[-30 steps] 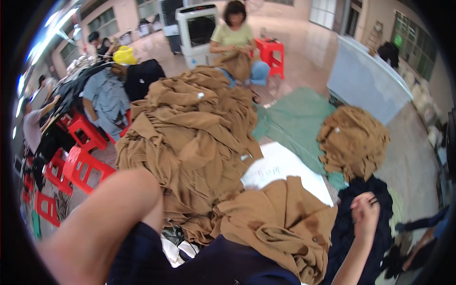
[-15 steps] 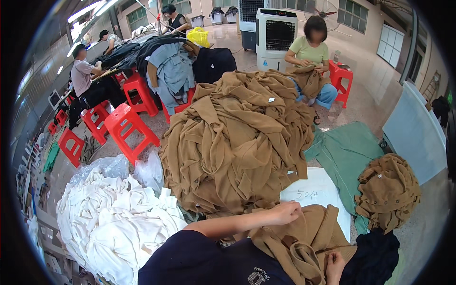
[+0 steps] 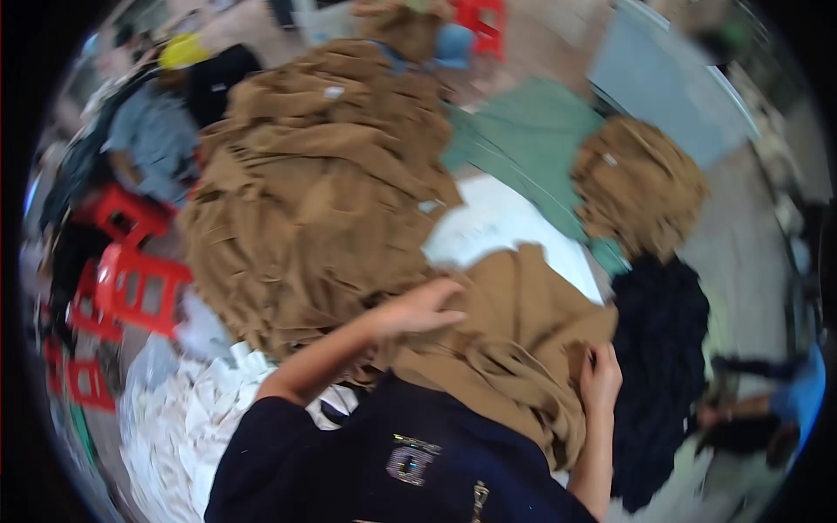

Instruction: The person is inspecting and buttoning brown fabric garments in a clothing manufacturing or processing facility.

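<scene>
A brown knit sweater (image 3: 532, 301) lies bunched over my lap, with a twisted fold of its fabric near my body. My right hand (image 3: 602, 375) pinches its right edge, fingers closed on the cloth. At the sweater's left side is my left hand (image 3: 425, 305), thumb and fingers apart, with nothing visible between them. Motion blur hides whether those fingertips touch the fabric. Beyond my left arm rises a large heap of brown knit garments (image 3: 305, 200). A white sheet (image 3: 497, 218) shows behind the sweater.
White garments (image 3: 192, 427) are heaped at the left, near red stools (image 3: 139, 288). At the right lie a dark navy pile (image 3: 658, 375) and a smaller brown garment pile (image 3: 641, 187). Green cloth (image 3: 532, 131) covers some floor. A person in blue (image 3: 798, 392) is at the right edge.
The view has tipped downward and swung right, bringing in a person in blue. My left hand's fingers have spread from a closed grip. My right hand keeps its pinch on the sweater.
</scene>
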